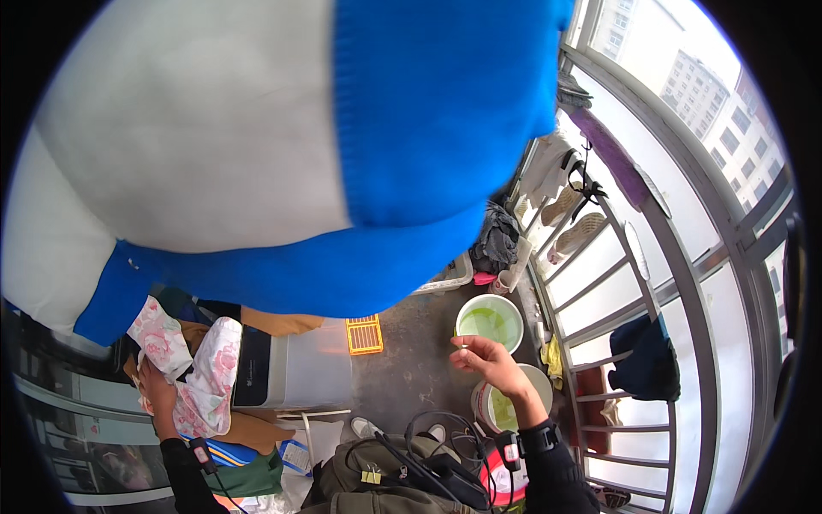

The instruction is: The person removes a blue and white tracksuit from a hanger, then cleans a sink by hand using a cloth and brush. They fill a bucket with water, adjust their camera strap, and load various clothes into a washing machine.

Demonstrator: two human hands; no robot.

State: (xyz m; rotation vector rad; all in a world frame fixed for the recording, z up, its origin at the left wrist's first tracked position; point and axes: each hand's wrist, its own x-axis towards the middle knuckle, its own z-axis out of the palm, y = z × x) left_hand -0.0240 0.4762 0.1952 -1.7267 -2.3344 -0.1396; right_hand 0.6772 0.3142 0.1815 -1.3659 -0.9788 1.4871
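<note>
My left hand (158, 392) is closed on a white cloth with pink flowers (208, 377), at the lower left. Part of that hand is hidden behind the folds. My right hand (495, 364) is raised over the floor, in front of two buckets. Its thumb and fingers are pinched together, with a tiny pale spot at the tips that I cannot make out. A large blue and white garment or padded cloth (419, 128) hangs close overhead, filling the upper part of the view and hiding what is behind it.
A white bucket (518, 319) holds greenish liquid; a second bucket (539, 384) stands nearer. An orange plastic grate (365, 335) lies beside a translucent storage box (312, 373). Metal railings (616, 411) and windows run along the right, with shoes (582, 233) and cloths on them.
</note>
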